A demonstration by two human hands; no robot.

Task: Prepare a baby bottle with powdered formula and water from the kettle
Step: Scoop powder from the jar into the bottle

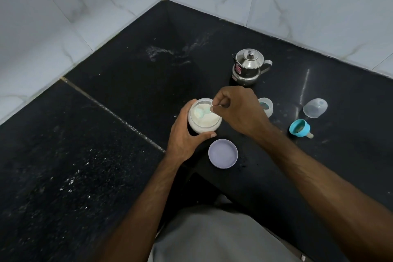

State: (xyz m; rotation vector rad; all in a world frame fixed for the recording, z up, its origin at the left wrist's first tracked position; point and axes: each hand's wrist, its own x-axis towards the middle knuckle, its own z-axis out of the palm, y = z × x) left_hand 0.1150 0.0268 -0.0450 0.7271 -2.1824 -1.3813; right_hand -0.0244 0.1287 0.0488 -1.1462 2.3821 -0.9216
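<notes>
Left hand wraps the light, smooth formula jar at its wall (slip-prone); right hand pinches the thin scoop by its handle, loose powder liable to spill.

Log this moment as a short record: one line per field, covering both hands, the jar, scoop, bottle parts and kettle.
left hand: grips the side of the formula jar
right hand: pinches the scoop handle
scoop: bowl down in the powder
jar lid: off, lying beside the jar
bottle: open, behind the right hand
teat ring: lying on the counter
clear cap: on its side
kettle: lid on, standing apart
</notes>
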